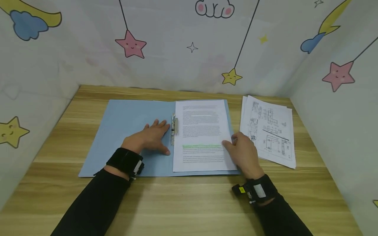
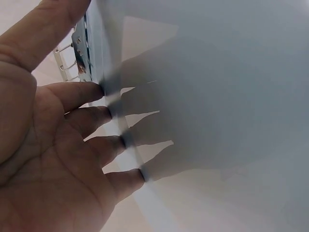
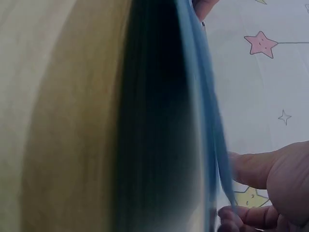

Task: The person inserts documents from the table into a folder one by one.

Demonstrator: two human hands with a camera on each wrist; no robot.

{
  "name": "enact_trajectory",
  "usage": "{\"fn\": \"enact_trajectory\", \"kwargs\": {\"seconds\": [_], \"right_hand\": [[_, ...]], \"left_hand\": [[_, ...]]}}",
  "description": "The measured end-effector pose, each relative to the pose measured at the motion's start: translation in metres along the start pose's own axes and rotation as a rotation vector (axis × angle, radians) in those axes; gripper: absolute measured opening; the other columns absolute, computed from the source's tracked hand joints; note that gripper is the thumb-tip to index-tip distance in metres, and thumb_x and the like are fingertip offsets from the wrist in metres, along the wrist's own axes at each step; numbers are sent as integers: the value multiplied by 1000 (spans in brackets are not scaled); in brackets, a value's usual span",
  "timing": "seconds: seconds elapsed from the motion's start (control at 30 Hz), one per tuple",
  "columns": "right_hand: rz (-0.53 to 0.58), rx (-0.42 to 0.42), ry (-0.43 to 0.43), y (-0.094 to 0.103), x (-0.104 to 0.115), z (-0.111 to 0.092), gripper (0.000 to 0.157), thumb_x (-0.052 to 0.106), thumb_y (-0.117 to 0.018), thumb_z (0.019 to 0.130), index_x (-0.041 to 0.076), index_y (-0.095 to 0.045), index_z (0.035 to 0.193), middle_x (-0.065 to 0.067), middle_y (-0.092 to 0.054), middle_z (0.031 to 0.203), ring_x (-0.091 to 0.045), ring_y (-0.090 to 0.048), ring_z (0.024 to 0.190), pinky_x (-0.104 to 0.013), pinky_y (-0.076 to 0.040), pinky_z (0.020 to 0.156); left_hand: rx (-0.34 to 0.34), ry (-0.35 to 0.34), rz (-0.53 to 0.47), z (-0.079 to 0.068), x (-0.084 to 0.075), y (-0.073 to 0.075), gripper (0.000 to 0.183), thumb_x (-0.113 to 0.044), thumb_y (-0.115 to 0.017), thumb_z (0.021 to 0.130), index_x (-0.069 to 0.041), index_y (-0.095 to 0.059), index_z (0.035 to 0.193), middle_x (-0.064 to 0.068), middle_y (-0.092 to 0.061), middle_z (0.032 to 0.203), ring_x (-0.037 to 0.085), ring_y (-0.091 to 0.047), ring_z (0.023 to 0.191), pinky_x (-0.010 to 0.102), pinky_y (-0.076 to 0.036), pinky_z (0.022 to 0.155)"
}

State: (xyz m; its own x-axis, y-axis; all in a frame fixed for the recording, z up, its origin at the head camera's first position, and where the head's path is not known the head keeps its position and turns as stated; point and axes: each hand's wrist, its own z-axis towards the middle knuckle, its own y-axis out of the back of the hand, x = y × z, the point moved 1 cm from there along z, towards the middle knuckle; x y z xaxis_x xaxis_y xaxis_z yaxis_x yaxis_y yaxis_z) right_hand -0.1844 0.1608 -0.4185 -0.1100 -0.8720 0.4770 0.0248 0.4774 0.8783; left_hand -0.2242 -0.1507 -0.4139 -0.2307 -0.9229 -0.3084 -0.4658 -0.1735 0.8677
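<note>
A light blue ring folder lies spread out on the wooden table, with a metal ring clip along its middle. Printed sheets with a green highlighted line cover its right half. My left hand rests on the bare left cover, fingers spread and fingertips near the clip; the left wrist view shows its fingertips against the cover. At the folder's right edge, my right hand pinches that edge, its thumb on the sheet side. In the right wrist view the blue edge runs between thumb and fingers.
A loose stack of technical drawings lies to the right of the folder, close beside the right hand. White walls with star and cloud pictures border the table at the back and both sides.
</note>
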Motion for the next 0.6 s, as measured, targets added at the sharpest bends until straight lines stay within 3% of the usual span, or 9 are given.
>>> {"fn": "enact_trajectory", "kwargs": {"seconds": [0.2,0.3,0.6], "right_hand": [[-182,-114,249,-4,22,-3,64,43,-68,70,-1,-55,115,-18,-55,98,-26,-46,83,-41,-43,67],[-241,-105,349,-12,33,-4,70,47,-68,69,-1,-54,117,-19,-57,99,-28,-47,83,-42,-43,70],[-236,62,366,-32,38,-4,87,66,-56,67,3,-48,126,-20,-56,108,-28,-49,91,-44,-45,77]], "left_hand": [[18,23,12,0,-1,2,114,-53,-75,54,-12,-17,143,13,-7,154,35,2,137,64,-7,109],[24,29,13,1,-2,2,114,-53,-75,54,-12,-17,143,13,-7,154,35,2,137,65,-7,108],[-2,12,-32,1,0,1,111,-52,-74,56,-12,-19,143,12,-8,154,34,2,137,64,-6,109]]}}
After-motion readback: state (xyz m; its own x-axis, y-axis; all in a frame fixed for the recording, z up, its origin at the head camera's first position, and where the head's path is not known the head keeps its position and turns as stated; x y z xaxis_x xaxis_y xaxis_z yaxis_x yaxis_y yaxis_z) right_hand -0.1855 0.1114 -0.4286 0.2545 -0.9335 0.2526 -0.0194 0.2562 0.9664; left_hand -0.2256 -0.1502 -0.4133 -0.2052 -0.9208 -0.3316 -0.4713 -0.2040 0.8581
